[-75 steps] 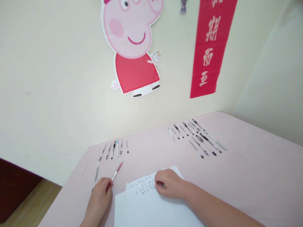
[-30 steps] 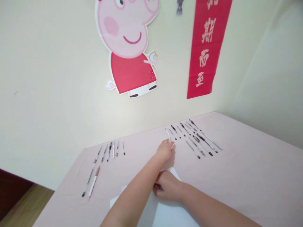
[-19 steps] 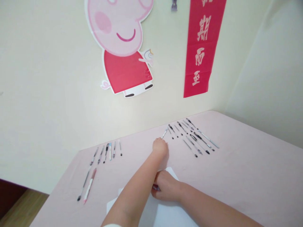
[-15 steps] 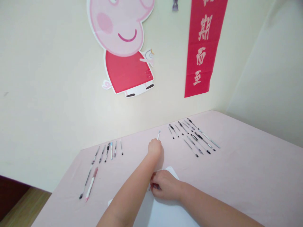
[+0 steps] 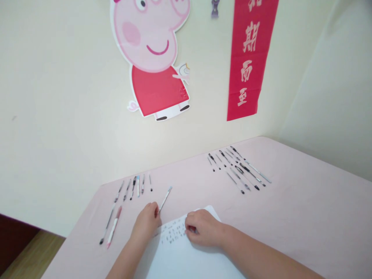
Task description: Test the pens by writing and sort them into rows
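Note:
My left hand (image 5: 147,223) is closed round a thin white-and-silver pen (image 5: 165,198) whose far end points up and away, just left of a white sheet of paper (image 5: 186,255) with small handwriting on it. My right hand (image 5: 203,229) rests curled on the top of that sheet, fingers pressed down; a bit of something dark shows under them. Both hands are over a pink table (image 5: 305,217).
A row of several pens (image 5: 135,186) lies at the far left, with a black pen (image 5: 108,224) and a pink pen (image 5: 114,226) nearer me. A larger group of pens (image 5: 238,166) lies at the far right. Wall with a cartoon pig cutout (image 5: 157,58) and a red banner (image 5: 250,58) behind.
My left hand put the pink pen down at the left, reached across to the right group, picked up a thin pen and drew it back beside the paper. The right hand stayed on the sheet.

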Motion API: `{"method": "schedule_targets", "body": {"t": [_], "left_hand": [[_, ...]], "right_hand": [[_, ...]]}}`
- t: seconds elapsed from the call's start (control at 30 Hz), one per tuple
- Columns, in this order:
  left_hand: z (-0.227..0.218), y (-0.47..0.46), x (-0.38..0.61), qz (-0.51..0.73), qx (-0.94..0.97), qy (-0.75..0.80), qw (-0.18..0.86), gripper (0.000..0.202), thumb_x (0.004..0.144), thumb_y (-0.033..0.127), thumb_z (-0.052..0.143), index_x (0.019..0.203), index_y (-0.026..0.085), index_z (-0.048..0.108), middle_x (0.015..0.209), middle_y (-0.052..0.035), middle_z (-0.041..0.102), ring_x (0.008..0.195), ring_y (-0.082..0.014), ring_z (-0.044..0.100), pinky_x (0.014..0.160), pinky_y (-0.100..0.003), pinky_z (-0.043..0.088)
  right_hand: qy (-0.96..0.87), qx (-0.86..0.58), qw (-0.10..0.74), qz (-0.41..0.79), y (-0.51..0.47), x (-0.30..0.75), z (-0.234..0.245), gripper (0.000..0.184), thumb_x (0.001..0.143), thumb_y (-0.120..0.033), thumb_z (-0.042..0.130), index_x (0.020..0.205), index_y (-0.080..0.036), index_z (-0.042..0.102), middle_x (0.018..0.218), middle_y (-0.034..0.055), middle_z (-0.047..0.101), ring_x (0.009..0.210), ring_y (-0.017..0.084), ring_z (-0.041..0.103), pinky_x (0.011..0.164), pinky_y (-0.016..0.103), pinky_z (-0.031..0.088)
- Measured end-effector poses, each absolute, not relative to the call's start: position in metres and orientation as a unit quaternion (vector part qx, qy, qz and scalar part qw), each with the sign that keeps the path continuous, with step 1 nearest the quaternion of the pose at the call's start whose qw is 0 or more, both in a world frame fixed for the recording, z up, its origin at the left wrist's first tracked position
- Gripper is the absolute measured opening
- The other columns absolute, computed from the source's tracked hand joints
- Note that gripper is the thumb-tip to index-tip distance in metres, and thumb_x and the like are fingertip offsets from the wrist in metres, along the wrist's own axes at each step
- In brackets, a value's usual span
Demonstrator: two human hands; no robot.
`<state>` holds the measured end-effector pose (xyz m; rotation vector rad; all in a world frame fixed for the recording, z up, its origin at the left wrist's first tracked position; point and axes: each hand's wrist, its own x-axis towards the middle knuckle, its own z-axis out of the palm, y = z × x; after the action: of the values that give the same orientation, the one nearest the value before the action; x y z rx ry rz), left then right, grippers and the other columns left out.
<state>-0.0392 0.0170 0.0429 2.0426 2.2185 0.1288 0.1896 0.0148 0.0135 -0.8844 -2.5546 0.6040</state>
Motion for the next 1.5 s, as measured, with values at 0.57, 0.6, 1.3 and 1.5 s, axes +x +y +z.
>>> {"method": "schedule_targets", "body": {"t": [0.57,0.6,1.3,1.5], "left_hand": [[0.046,-0.033,-0.111,0.05,0.553,0.83,0.047,0.016,0.072,0.012,0.043,0.061,0.022,0.037,0.065,-0.003,0.055,0.065,-0.0196,0.054,0.058,-0.026,0.031],[0.045,-0.033,-0.114,0.049,0.554,0.83,0.045,0.016,0.072,0.012,0.044,0.061,0.022,0.038,0.066,-0.0038,0.055,0.066,-0.02,0.054,0.059,-0.027,0.032],[0.054,-0.036,-0.108,0.078,0.605,0.792,-0.003,0.013,0.081,0.028,0.043,0.078,0.018,0.051,0.089,-0.0105,0.059,0.083,-0.025,0.057,0.08,-0.036,0.041],[0.047,-0.035,-0.048,0.181,0.729,0.651,0.106,0.025,0.077,0.032,0.053,0.099,0.021,0.06,0.107,-0.0084,0.06,0.105,-0.0252,0.053,0.095,-0.039,0.039]], "right_hand": [[-0.9,-0.315,0.197,0.229,0.014,0.189,0.018,0.011,0.075,-0.018,0.05,0.071,-0.018,0.06,0.07,0.0009,0.061,0.061,0.011,0.05,0.06,0.022,0.031],[-0.9,-0.315,0.196,0.228,0.013,0.189,0.018,0.011,0.075,-0.018,0.05,0.07,-0.018,0.059,0.07,0.0008,0.061,0.061,0.011,0.05,0.06,0.022,0.031],[-0.891,-0.323,0.193,0.255,0.013,0.188,0.018,0.011,0.075,-0.018,0.051,0.071,-0.017,0.061,0.071,0.0015,0.062,0.063,0.012,0.051,0.062,0.023,0.035],[-0.795,-0.398,0.301,0.345,0.032,0.194,0.021,0.017,0.076,-0.011,0.045,0.075,-0.015,0.061,0.07,0.0013,0.06,0.061,0.011,0.052,0.057,0.019,0.037]]}}
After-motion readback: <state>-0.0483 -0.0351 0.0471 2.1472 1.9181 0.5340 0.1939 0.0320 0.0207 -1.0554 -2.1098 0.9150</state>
